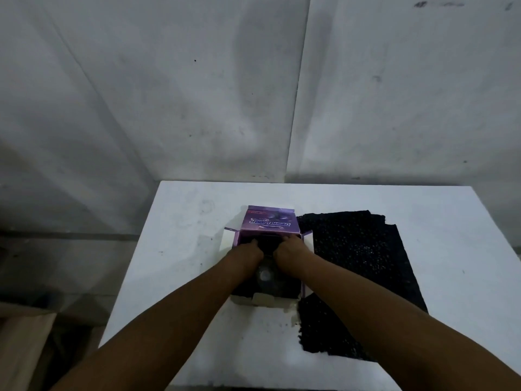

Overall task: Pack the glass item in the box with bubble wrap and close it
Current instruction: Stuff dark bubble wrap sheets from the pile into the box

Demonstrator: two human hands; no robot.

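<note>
Box (pixel 269 251) near the table's (pixel 439 221) far edge, about mid-width, lid flap up at the far side. Both hands inside its open top: left hand (pixel 248 253) and right hand (pixel 287 253) side by side, fingers curled down into dark wrap at the far end. Whether anything was gripped: cannot tell. Glass item (pixel 265 276) low in the box, between the wrists. Black bubble wrap (pixel 361 266) flat toward the right edge, touching the box.
</note>
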